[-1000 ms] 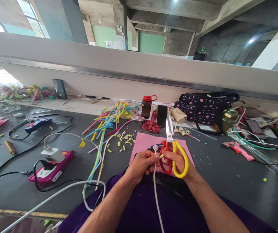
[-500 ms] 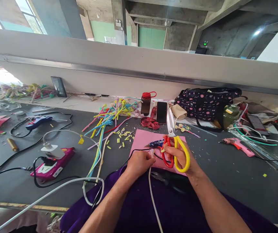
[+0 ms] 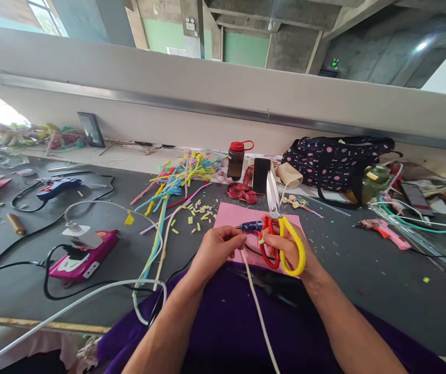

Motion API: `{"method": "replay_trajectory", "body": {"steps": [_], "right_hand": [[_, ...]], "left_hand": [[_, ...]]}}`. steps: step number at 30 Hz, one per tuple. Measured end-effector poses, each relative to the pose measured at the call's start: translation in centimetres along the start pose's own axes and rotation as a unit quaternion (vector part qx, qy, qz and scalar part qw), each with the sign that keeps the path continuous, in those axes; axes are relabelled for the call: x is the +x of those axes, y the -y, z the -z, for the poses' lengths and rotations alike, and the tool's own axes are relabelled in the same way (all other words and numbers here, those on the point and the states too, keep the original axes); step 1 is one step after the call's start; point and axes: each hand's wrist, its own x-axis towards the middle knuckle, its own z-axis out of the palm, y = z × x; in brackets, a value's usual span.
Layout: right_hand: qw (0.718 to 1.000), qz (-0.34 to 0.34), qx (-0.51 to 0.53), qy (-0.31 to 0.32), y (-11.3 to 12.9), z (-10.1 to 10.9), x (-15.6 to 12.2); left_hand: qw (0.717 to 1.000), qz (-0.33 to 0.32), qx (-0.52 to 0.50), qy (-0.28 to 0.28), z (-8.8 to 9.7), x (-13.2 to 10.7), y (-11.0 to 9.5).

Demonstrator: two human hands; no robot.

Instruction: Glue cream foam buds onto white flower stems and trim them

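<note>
My left hand (image 3: 223, 246) is closed, thumb and fingertips pinched at the upper end of a thin cream cord (image 3: 257, 306). The cord hangs down over the purple cloth on my lap; its tip is hidden by my fingers. My right hand (image 3: 287, 246) grips scissors (image 3: 273, 202) with one red and one yellow handle, blades pointing up. A small pale yellow piece (image 3: 261, 241) shows at my right fingertips. Behind both hands, a blue tool with a pointed tip (image 3: 251, 226) lies on a pink sheet (image 3: 226, 214).
Cut yellow bits (image 3: 197, 215) are scattered left of the sheet, beside a bundle of coloured fuzzy stems (image 3: 172, 187). A magenta power strip (image 3: 104, 249) with cables stands left. Behind are a red-capped bottle (image 3: 236, 161), phone (image 3: 261, 175) and patterned bag (image 3: 324, 163); a pink glue gun (image 3: 387, 234) lies right.
My left hand has shifted slightly left and up, its fingers still pinched. The lower part of the cord has swung right. The scissors stay in my right hand, nearly unmoved.
</note>
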Motion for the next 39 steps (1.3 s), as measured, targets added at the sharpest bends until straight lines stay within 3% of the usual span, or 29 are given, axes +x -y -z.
{"method": "replay_trajectory", "body": {"steps": [3, 8, 13, 19, 24, 33, 39], "right_hand": [[0.999, -0.010, -0.030, 0.016, 0.0, -0.5, -0.2], [0.997, -0.002, -0.070, 0.026, -0.4, -1.0, -0.4], [0.995, 0.002, -0.095, 0.031, -0.6, -0.9, -0.5], [0.985, 0.057, -0.159, 0.032, 0.3, -1.0, -0.7], [0.992, 0.045, -0.119, 0.011, -0.5, -1.0, -0.6], [0.997, 0.041, -0.068, -0.006, -0.9, -1.0, -0.3], [0.998, 0.022, -0.043, 0.027, -0.4, -1.0, -0.3]], "left_hand": [[0.992, 0.019, -0.119, 0.048, -0.4, -0.4, -0.4], [0.991, 0.016, -0.102, 0.080, -1.1, -0.7, -0.7], [0.997, -0.004, -0.037, 0.060, -1.3, -0.6, 0.2], [0.998, -0.024, 0.001, 0.063, -1.7, -0.7, 0.3], [0.997, -0.072, 0.035, -0.005, -2.1, -0.9, -0.1], [0.991, -0.088, 0.093, -0.039, -2.2, -1.1, -0.3], [0.997, -0.072, 0.000, 0.022, -2.4, -1.1, -0.3]]}}
